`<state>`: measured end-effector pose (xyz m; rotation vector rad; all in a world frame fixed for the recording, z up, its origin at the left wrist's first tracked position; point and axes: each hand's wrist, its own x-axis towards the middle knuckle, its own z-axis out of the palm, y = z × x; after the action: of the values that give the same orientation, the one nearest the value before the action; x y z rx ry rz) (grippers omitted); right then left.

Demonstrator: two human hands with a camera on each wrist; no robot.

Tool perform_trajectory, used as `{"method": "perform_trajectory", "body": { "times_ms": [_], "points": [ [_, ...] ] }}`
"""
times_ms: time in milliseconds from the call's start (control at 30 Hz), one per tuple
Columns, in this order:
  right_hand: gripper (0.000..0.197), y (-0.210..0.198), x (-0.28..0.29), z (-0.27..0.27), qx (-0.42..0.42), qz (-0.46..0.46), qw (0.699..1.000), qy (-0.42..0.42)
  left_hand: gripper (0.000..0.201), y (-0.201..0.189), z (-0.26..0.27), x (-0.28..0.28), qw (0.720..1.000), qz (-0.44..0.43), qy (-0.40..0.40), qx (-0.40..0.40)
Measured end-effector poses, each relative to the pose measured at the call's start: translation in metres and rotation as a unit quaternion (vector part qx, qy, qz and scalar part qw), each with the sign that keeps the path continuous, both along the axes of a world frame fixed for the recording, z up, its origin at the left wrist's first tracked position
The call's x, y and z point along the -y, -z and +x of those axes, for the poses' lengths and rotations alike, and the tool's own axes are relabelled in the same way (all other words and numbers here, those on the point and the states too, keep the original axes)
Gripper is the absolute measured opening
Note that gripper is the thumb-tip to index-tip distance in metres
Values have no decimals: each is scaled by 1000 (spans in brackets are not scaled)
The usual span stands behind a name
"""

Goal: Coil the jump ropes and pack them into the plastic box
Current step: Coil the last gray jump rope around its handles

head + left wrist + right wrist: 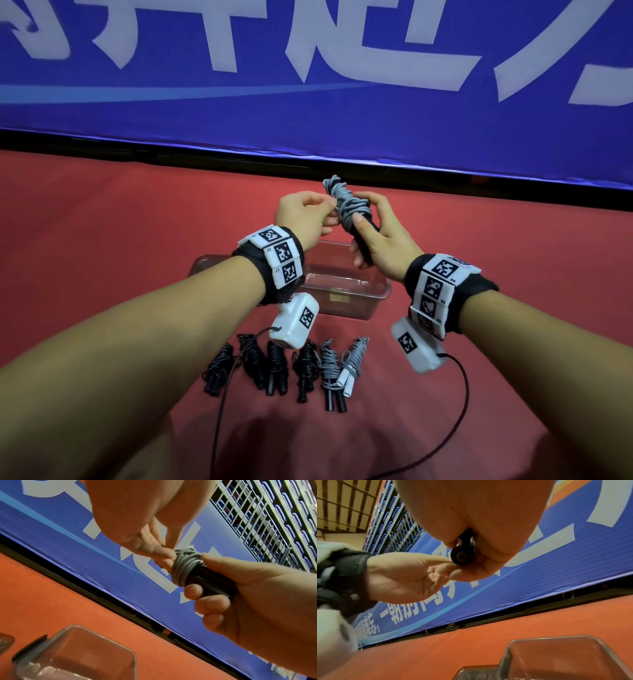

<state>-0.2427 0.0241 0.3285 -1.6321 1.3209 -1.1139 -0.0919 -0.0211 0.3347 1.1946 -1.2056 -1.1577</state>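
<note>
A grey jump rope (349, 205) is wound round its black handles (364, 240) and held in the air above the clear plastic box (378, 291). My right hand (376, 240) grips the handles (211, 580), thumb along the coil (186, 563). My left hand (308, 214) pinches the rope at the coil's left side. In the right wrist view only the black handle end (461, 557) shows under my palm. The box (77, 654) (570, 658) looks empty. Several coiled ropes (291, 366) lie in a row on the red floor near me.
A flat clear lid (205, 265) lies left of the box. A blue banner (308, 85) with white characters stands behind a black base strip. Thin black cables (455, 421) trail from my wrist cameras across the red floor.
</note>
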Motion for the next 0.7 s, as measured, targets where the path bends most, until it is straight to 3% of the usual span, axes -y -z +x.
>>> {"method": "perform_trajectory", "body": {
  "times_ms": [300,433,567,700],
  "points": [
    [34,28,24,0,19,103,994,21,18,28,-18,18,996,80,31,-27],
    [54,57,44,-1,-26,171,985,16,18,49,-20,30,994,106,29,-12],
    [50,81,54,4,-46,226,973,3,20,79,-15,36,991,135,11,-1],
    [56,108,60,3,-79,219,971,50,11,108,-16,32,986,168,-14,-14]
  ]
}}
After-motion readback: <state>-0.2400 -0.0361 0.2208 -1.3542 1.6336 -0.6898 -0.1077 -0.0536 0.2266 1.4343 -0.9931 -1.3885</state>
